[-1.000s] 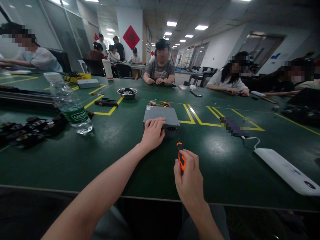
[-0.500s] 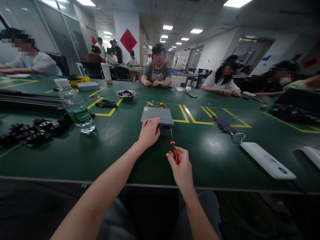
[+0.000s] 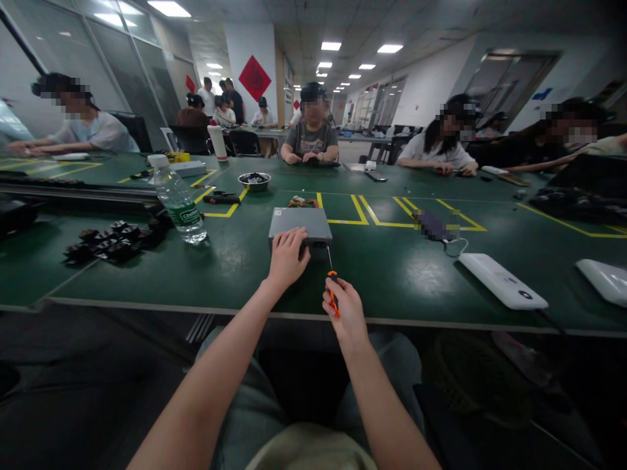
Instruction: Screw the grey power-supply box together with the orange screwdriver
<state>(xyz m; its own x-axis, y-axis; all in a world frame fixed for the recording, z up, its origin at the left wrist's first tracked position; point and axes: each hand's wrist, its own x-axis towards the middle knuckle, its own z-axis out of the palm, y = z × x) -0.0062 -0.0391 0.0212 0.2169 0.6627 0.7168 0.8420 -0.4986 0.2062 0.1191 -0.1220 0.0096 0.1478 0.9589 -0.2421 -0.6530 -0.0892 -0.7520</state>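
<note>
A grey metal box (image 3: 313, 222) with a socket in its near face and colored wires (image 3: 302, 203) behind it rests on the green table (image 3: 235, 261). My left hand (image 3: 289, 253) lies on the box's top and near edge, fingers spread a little. In my right hand (image 3: 345, 301) is an orange and black screwdriver (image 3: 333, 282), its shaft pointing away from me. The screwdriver's tip is at the right end of the box's near face; whether it touches a screw is too small to tell.
Left of the box stand a water bottle (image 3: 183, 205), black parts (image 3: 115, 241), a metal bowl (image 3: 254, 182) and a black tool (image 3: 220, 198). A white device (image 3: 502, 281) lies to the right. Several people sit around the table, one person (image 3: 311, 134) opposite.
The camera view has shifted, showing more of my lap. My left hand stays on the box, and my right hand still holds the screwdriver at the box's right end.
</note>
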